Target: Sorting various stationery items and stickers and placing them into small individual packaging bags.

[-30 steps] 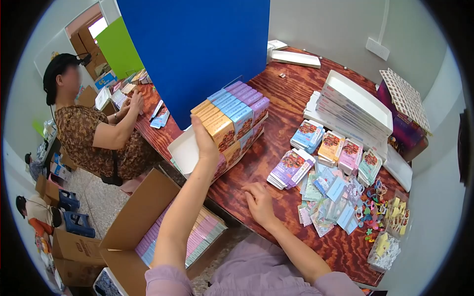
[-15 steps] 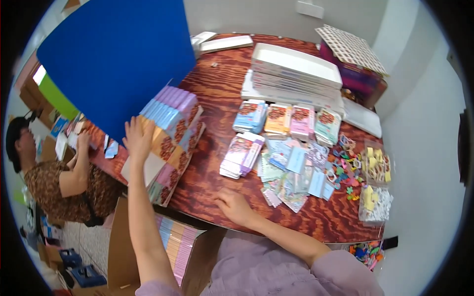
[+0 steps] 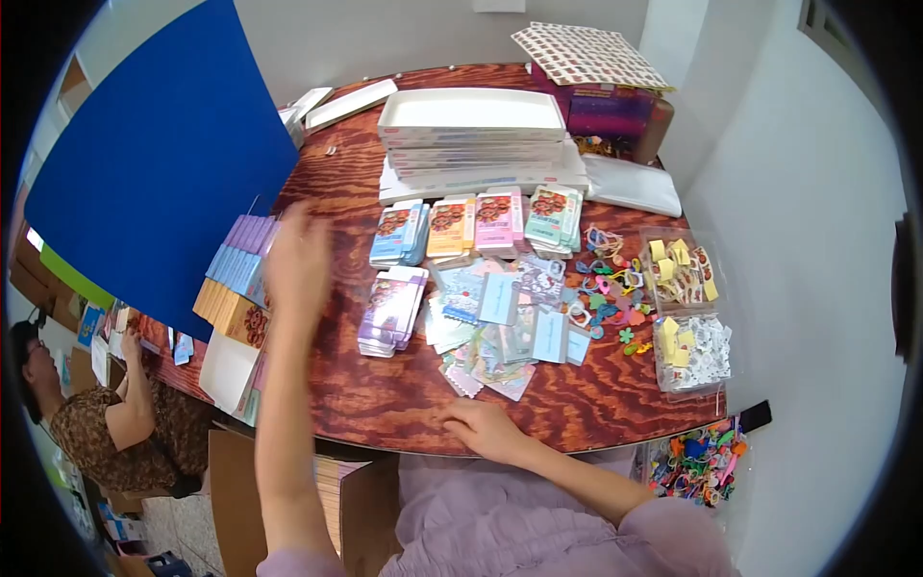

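My left hand [image 3: 298, 260] is raised beside the stacked small boxes on the left; it is smeared by motion, so its fingers and any hold cannot be made out. The stack [image 3: 231, 308] has purple, blue and orange boxes, with a white tray [image 3: 229, 375] at its near end. My right hand [image 3: 483, 430] rests at the table's near edge with fingers curled together and nothing visible in them. Ahead of it lie patterned cards and sachets [image 3: 500, 298]. Flat cartons form piles: blue [image 3: 399, 233], orange [image 3: 451, 227], pink [image 3: 498, 221], green [image 3: 552, 217] and purple [image 3: 392, 310].
White trays [image 3: 471, 115] are stacked at the back. Colourful trinkets [image 3: 615, 298] lie by two clear bags [image 3: 690, 351] on the right. A blue panel [image 3: 173, 163] stands left, with another person [image 3: 115, 433] beyond it. An open cardboard box [image 3: 236, 490] stands below the table edge.
My left hand has lifted off the stacked boxes and moved right. My right hand has stayed near the table edge. The view has turned, shifting the table scene leftward.
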Tool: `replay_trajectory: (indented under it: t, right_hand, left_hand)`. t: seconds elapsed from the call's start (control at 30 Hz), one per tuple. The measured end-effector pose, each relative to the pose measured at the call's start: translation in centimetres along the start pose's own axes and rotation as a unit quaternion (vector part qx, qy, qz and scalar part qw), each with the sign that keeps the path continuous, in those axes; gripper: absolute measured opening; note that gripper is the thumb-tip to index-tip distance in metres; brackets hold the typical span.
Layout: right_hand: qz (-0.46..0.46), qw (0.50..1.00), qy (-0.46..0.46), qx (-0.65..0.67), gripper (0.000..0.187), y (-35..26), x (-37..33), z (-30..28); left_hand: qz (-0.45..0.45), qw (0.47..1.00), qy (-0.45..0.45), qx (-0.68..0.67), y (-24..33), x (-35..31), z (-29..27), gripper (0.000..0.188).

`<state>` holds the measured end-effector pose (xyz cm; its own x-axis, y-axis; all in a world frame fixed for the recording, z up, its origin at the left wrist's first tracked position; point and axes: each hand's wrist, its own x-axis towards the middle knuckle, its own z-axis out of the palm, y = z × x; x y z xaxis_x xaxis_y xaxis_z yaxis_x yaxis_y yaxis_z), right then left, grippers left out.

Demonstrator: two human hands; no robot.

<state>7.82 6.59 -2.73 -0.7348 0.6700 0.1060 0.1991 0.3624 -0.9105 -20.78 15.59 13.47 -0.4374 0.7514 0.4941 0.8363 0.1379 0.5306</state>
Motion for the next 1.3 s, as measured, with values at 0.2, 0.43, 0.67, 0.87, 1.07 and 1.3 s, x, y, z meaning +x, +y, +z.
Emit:
replay_trajectory:
  t: [0.2, 0.43, 0.67, 0.87, 1.07, 1.3]
  right_hand:
    - [0.009, 0.993, 0.083, 0.082, 0.016, 0.6, -2.2, -0.4]
    - [-0.053, 0.984, 0.121, 0.118, 0.013, 1.7, -4.2, 0.1]
    - [-0.059, 0.981, 0.114, 0.146, 0.011, 1.9, -4.1, -0.3]
    - [-0.072, 0.978, 0.125, 0.149, 0.011, 1.6, -3.9, 0.3]
    - [-0.057, 0.980, 0.135, 0.133, 0.011, 1.8, -4.0, -0.3]
    - [-0.036, 0.986, 0.111, 0.118, 0.011, 1.6, -3.6, -0.6]
  left_hand:
    - [0.084, 0.984, -0.154, 0.025, 7.9, -0.3, 20.6, 0.080]
    - [-0.055, 0.962, -0.238, 0.126, 11.9, 0.2, 27.7, 0.099]
    - [-0.091, 0.955, -0.246, 0.136, 12.2, 1.0, 28.1, 0.108]
    - [-0.111, 0.973, -0.199, -0.019, 7.4, 3.0, 27.9, 0.120]
    - [-0.177, 0.927, -0.219, -0.250, 7.6, 3.0, 26.3, 0.117]
    - [-0.246, 0.842, -0.254, -0.408, 6.9, 3.5, 24.4, 0.109]
